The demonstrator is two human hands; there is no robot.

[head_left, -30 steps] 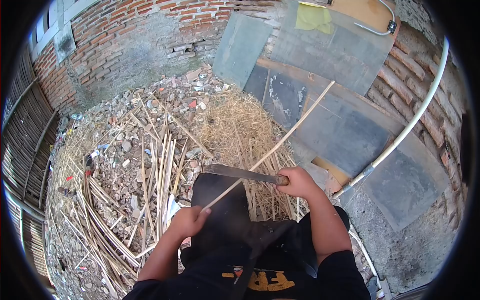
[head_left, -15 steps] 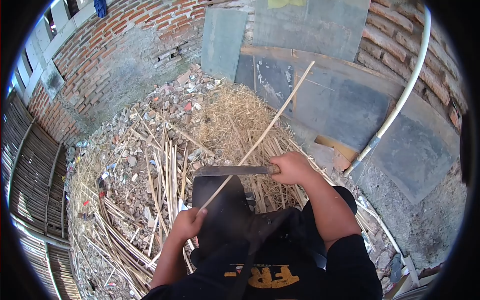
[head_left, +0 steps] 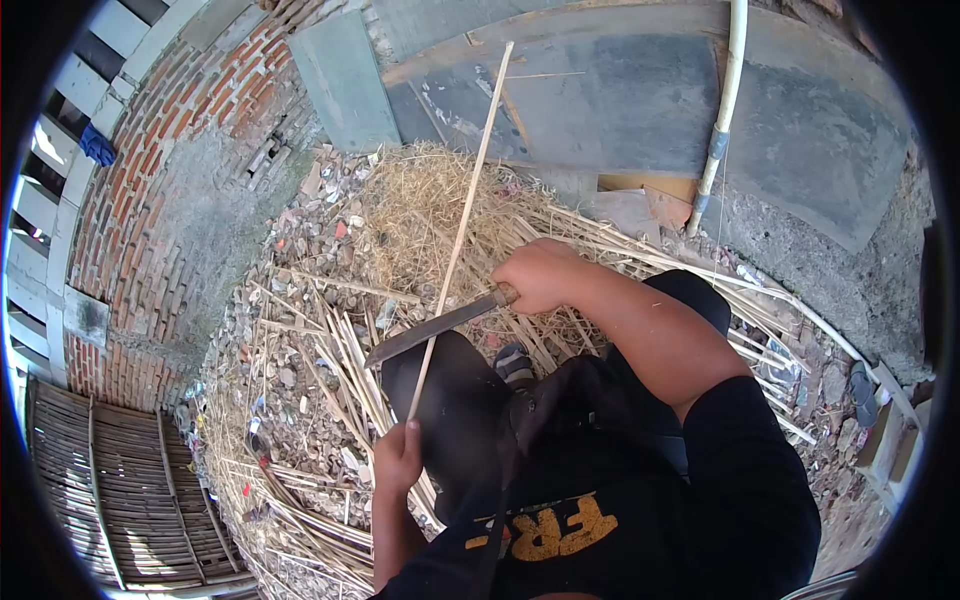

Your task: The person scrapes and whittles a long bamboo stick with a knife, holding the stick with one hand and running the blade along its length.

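My left hand (head_left: 398, 458) is closed around the lower end of a long, pale bamboo strip (head_left: 468, 205), which slants up and away from me. In my right hand (head_left: 540, 278) is the wooden handle of a machete (head_left: 432, 334). Its broad, dark blade points left and lies across the strip, above my dark-trousered knee (head_left: 450, 375). The blade crosses the strip a little beyond my left hand. Fine shavings (head_left: 425, 205) are heaped on the ground past the blade.
Split bamboo strips (head_left: 350, 360) lie on the rubble-strewn ground to the left, with more strips (head_left: 640, 245) to the right. Grey panels (head_left: 630, 110) lean at the back. A pale pipe (head_left: 722, 120) stands near them. Brick wall (head_left: 150, 220) and bamboo slat screen (head_left: 130, 480) border the left.
The view has turned to the right. Against my body, the strip stands steeper, and the machete blade has tilted with its tip lower. Both hands keep their holds.
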